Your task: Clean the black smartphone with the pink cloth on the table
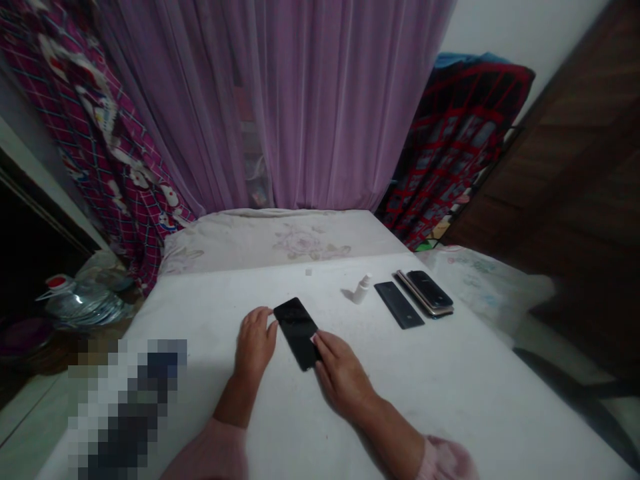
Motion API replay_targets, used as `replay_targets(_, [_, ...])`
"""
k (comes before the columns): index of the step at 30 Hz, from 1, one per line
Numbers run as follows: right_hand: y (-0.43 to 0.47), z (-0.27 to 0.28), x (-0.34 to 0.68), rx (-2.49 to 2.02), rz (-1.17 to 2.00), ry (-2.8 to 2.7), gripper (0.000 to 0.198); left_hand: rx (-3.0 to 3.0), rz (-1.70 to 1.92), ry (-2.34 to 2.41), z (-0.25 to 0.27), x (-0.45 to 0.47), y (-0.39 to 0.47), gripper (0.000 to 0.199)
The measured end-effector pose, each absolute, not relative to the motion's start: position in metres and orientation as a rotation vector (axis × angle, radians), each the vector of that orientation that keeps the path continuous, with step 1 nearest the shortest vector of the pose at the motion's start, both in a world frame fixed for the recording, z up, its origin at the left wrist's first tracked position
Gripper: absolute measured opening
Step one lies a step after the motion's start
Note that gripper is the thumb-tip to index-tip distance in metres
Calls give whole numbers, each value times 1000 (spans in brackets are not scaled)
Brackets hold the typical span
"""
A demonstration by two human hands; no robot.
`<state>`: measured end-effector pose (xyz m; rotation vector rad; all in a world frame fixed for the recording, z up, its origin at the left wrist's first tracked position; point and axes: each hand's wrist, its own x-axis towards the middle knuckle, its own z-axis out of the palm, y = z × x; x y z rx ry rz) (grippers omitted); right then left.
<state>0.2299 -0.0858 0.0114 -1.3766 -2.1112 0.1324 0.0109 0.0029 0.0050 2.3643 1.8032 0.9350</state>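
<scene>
A black smartphone (295, 327) lies slanted on the white cloth, its dark glossy face up. My left hand (256, 343) grips its upper left edge with the fingertips and thumb. From the lower right, my right hand (345, 373) reaches over the phone's side edge. Its fingers pinch a small white wipe (314, 339) against the screen; most of the wipe is hidden under them. Right of the phone stands a small white spray bottle (362, 289), upright. Beyond the phone sits a tiny whitish square piece (309, 271).
Another dark phone (399, 305) lies right of the bottle, beside a stack of phones (427, 291). The white-covered table (200, 353) meets a purple curtain (320, 107) at the back. A large water bottle (83, 300) stands left. At lower left, an area is pixelated.
</scene>
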Motion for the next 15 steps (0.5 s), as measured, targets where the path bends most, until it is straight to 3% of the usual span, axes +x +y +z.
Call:
replay_targets(5, [-86,14,226,-1351,230,-1996,43,2386,884,1811,10,28,-29,35])
replay_targets(10, [-72,10,236,-1375,344,-1806,45,2351,641,1932,-2,61,-65,83])
replay_targets(15, [-62,10,245,-1365,455,-1530,47,2291,411,1961,10,81,-50,98])
